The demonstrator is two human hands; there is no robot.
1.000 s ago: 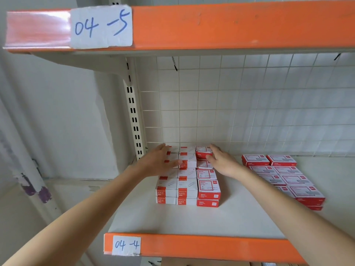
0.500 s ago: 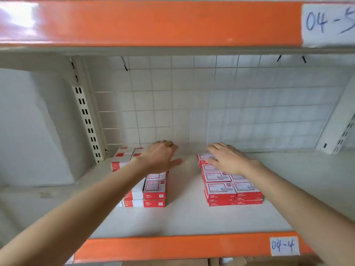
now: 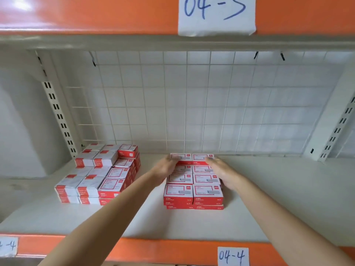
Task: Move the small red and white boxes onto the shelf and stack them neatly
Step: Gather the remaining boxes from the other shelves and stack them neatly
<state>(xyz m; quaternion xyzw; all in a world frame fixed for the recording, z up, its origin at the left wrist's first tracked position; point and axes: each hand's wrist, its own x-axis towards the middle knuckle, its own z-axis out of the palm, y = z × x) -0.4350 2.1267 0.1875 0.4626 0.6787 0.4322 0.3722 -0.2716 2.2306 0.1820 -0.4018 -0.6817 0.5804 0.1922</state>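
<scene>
Both my arms reach forward over the shelf [image 3: 269, 198], forearms angled inward toward the right-hand block of red and white boxes [image 3: 194, 191]. My left hand [image 3: 166, 168] lies flat against the block's left side, fingers straight and together, tips at the rear box. My right hand [image 3: 223, 170] mirrors it on the right side, palm turned inward, fingers extended and close together, touching the top row. Neither hand curls round anything. The block sits two boxes wide near the middle of the shelf. A second stack of boxes [image 3: 99, 173] stands well apart to the left, close to the wire grid [image 3: 192, 104] at the back.
</scene>
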